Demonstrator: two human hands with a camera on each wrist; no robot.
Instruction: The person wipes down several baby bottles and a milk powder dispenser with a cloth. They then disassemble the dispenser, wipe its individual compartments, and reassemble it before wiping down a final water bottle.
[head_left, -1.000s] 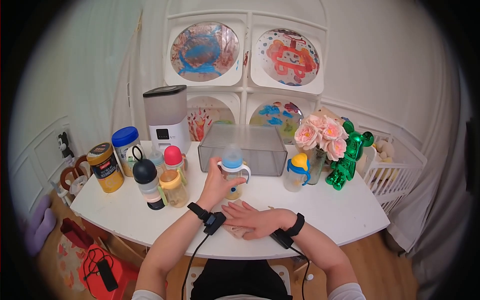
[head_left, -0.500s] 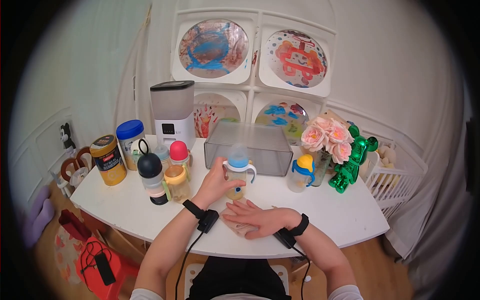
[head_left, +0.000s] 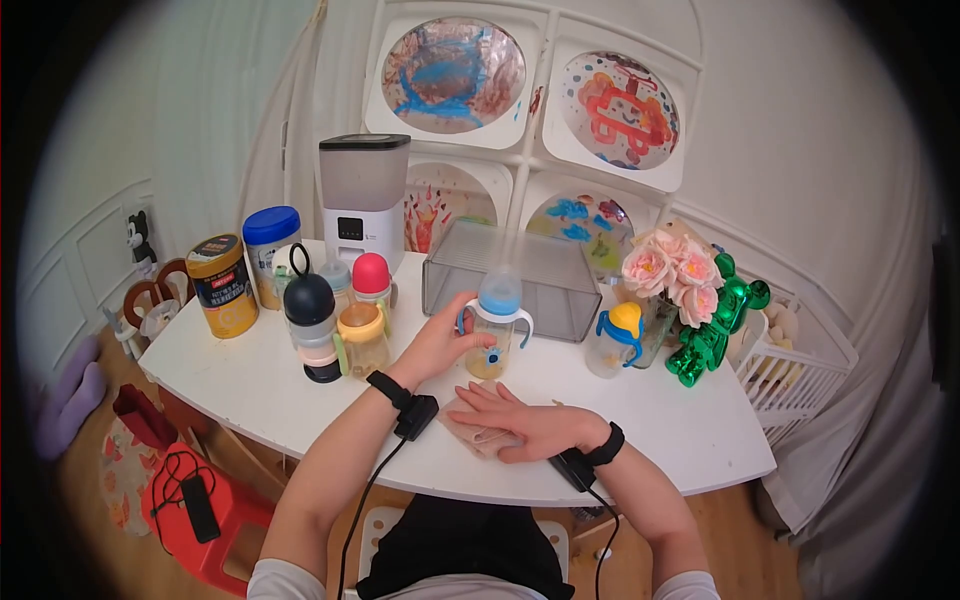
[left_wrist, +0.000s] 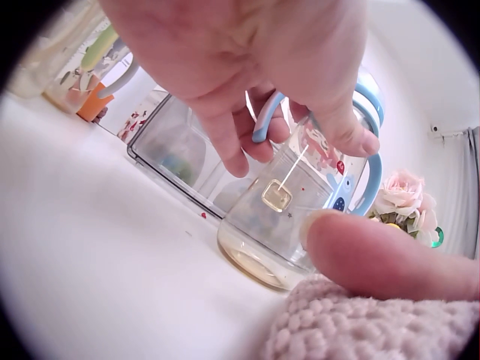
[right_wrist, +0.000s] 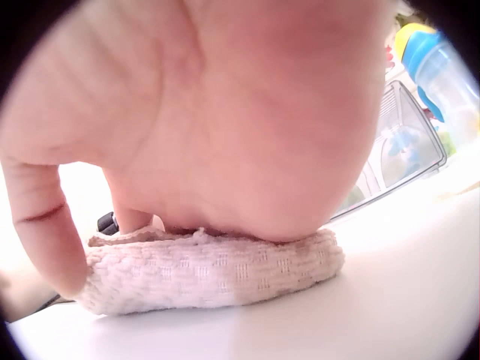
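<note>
A clear baby bottle (head_left: 487, 345) with a blue cap and two handles stands upright at the middle of the table. My left hand (head_left: 440, 345) grips it from the left, thumb across its front and fingers behind by the handle. In the left wrist view a little yellowish liquid lies at the base of the bottle (left_wrist: 274, 202). Below it, my right hand (head_left: 530, 422) lies with spread fingers on a folded pinkish cloth (head_left: 472, 436). The right wrist view has the palm pressing on the cloth (right_wrist: 217, 274).
Left on the table (head_left: 660, 430) are a dark-topped bottle (head_left: 312, 330), other baby bottles, a gold tin (head_left: 222, 290) and a blue-lidded jar (head_left: 272, 235). Behind is a grey transparent box (head_left: 515, 275); to the right, a yellow-topped cup (head_left: 612, 345), flowers (head_left: 672, 270) and a green bear figure (head_left: 715, 325).
The head view has shifted, so the table's things appear moved in the frame. Both hands keep their places, the left on the bottle and the right on the cloth.
</note>
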